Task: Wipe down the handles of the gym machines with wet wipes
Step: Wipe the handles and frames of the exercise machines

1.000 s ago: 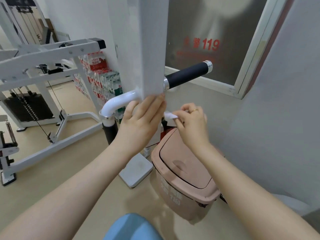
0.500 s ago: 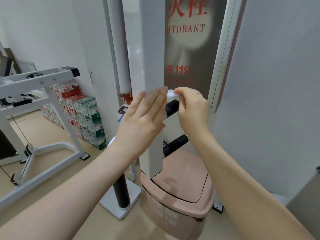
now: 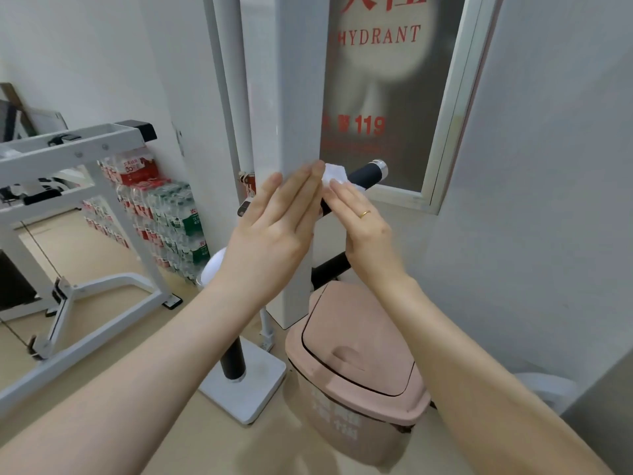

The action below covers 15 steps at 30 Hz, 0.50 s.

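A black foam handle [image 3: 368, 173] with a chrome end cap sticks out to the right of a white upright post [image 3: 294, 97]. My right hand [image 3: 363, 228] holds a crumpled white wet wipe [image 3: 334, 174] against the inner end of this handle, fingers laid over it; the thumb is hidden. My left hand [image 3: 274, 231] rests flat on the front of the post, fingers straight, fingertips next to the wipe. A second black handle [image 3: 330, 269] shows lower down, behind my right wrist.
A pink lidded bin [image 3: 359, 354] stands on the floor right under my hands. The post's white base plate [image 3: 246, 389] lies beside it. Packs of water bottles [image 3: 164, 214] are stacked at the wall. A white machine frame [image 3: 85, 145] fills the left. Behind the handle is a hydrant cabinet [image 3: 387, 80].
My view rose from the lower handle to the upper one. My right hand carried the wipe up onto the upper black handle. My left hand stayed flat on the post.
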Each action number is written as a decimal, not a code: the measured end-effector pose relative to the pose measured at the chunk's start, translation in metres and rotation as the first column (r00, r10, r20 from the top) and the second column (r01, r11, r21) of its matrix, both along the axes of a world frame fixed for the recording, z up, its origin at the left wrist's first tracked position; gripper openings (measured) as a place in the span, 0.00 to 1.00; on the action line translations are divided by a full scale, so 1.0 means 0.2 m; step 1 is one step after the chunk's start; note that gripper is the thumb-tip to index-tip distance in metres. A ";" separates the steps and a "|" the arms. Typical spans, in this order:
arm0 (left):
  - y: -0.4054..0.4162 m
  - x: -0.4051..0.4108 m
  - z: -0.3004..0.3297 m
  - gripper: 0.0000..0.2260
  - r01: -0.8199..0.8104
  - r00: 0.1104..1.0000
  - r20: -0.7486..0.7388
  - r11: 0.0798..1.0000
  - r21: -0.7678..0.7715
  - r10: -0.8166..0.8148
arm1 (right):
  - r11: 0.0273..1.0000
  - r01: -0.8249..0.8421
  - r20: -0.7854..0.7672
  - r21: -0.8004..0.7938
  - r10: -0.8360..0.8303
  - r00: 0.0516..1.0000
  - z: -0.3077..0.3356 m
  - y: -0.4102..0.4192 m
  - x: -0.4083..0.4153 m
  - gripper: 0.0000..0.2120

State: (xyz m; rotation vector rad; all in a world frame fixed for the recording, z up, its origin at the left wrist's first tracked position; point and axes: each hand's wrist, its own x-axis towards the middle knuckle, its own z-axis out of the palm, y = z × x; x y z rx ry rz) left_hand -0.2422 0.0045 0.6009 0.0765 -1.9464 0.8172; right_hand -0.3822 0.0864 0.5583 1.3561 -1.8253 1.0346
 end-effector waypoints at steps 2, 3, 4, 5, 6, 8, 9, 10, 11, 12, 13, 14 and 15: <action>-0.02 0.00 0.00 0.15 0.002 1.000 -0.008 1.000 -0.003 -0.002 | 0.995 0.082 0.126 -0.055 -0.075 0.989 0.04 -0.01 -0.07 0.30; -0.03 0.00 0.00 0.15 0.005 1.000 -0.005 1.000 -0.002 -0.005 | 0.993 0.091 0.165 -0.079 -0.077 0.983 0.06 -0.02 -0.08 0.29; -0.03 -0.01 0.00 0.15 0.006 1.000 -0.001 1.000 -0.001 -0.006 | 0.994 0.070 0.163 -0.089 -0.054 0.985 0.08 -0.04 -0.07 0.27; -0.04 -0.01 0.00 0.16 0.003 1.000 0.002 1.000 0.001 -0.003 | 0.996 0.028 0.111 -0.089 -0.018 0.994 0.07 -0.05 -0.05 0.24; -0.04 -0.01 0.00 0.16 -0.002 1.000 0.002 1.000 0.008 0.002 | 0.997 -0.023 0.034 -0.077 0.026 0.999 0.06 -0.06 -0.02 0.22; -0.04 -0.01 0.01 0.17 -0.011 1.000 0.003 1.000 0.014 0.011 | 0.991 -0.126 -0.024 -0.053 0.125 0.992 0.03 -0.05 -0.01 0.19; -0.04 0.00 0.01 0.17 -0.018 1.000 0.007 1.000 0.009 0.018 | 0.988 -0.139 0.014 -0.064 0.140 0.990 0.04 -0.05 -0.04 0.18; -0.04 0.00 0.01 0.17 -0.025 1.000 0.016 1.000 0.001 0.025 | 0.989 -0.114 0.071 -0.098 0.121 0.990 0.05 -0.04 -0.08 0.18; -0.04 0.00 0.02 0.18 -0.029 0.999 0.026 1.000 -0.007 0.029 | 0.987 -0.065 0.135 -0.146 0.085 0.987 0.06 -0.05 -0.12 0.17; -0.04 0.00 0.02 0.18 -0.032 0.999 0.036 0.999 -0.008 0.032 | 0.981 -0.015 0.194 -0.191 0.053 0.980 0.07 -0.05 -0.15 0.17; -0.04 0.00 0.02 0.18 -0.035 0.998 0.044 0.999 -0.002 0.035 | 0.974 0.021 0.238 -0.227 0.034 0.971 0.07 -0.06 -0.17 0.17; -0.04 0.00 0.01 0.19 -0.039 0.998 0.048 0.999 0.004 0.038 | 0.965 0.044 0.264 -0.258 0.026 0.964 0.07 -0.07 -0.16 0.18; -0.04 0.00 0.01 0.19 -0.041 0.998 0.046 0.999 0.006 0.041 | 0.958 0.052 0.274 -0.283 0.028 0.961 0.07 -0.09 -0.12 0.19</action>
